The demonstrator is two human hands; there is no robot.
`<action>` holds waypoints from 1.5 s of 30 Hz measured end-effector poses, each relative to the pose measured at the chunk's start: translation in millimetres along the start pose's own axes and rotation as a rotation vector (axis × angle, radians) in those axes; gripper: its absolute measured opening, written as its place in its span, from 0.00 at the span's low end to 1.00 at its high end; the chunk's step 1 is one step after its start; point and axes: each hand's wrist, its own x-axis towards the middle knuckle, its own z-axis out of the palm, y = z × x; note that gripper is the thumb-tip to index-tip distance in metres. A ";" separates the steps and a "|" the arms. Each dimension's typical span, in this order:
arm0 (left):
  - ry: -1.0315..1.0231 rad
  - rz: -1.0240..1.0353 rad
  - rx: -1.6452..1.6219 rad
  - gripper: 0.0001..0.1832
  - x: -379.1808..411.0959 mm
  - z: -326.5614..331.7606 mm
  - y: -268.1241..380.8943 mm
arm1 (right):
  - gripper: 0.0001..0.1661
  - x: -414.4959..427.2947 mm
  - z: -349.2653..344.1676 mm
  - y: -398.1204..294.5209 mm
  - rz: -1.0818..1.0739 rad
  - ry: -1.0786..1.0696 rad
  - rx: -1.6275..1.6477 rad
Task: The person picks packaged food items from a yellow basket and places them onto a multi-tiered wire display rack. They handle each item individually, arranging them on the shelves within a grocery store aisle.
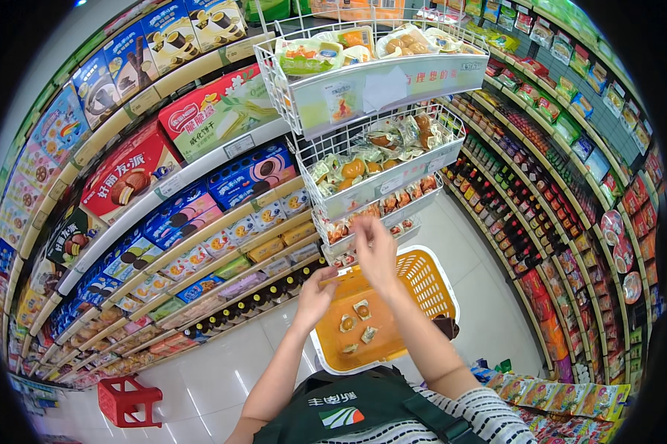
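Note:
My left hand (316,297) is over the near-left side of an orange plastic shopping basket (333,330) with a white rim. Its fingers are apart and nothing shows in them. My right hand (375,252) is raised above the basket's far side, in front of the lower wire rack baskets; its fingertips are blurred, and whether they hold anything is unclear. On the basket floor lie several small vacuum-packed snacks (361,309), some like brown eggs. Just beyond my hands, a wire tier (389,183) holds packed brown eggs (354,168). Reddish packets (402,200) fill the tier below.
On the left, shelves carry boxed biscuits (131,172) and wafers. Shelves of bottles (491,205) and packets curve along the right. A red plastic stool (128,402) stands on the tiled floor at lower left. Hanging snack bags (561,397) are at lower right.

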 end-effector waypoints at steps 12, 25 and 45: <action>0.012 0.092 -0.287 0.18 -0.3 -15.2 66.8 | 0.14 123.1 57.3 -41.1 -0.057 -0.118 -0.759; 0.081 0.302 -0.505 0.27 -1.9 -12.9 120.9 | 0.05 50.7 -14.2 -67.4 0.047 -0.035 0.394; -0.202 0.504 -0.344 0.11 -63.2 7.6 151.8 | 0.11 -44.8 -77.4 -113.6 0.117 -0.226 0.661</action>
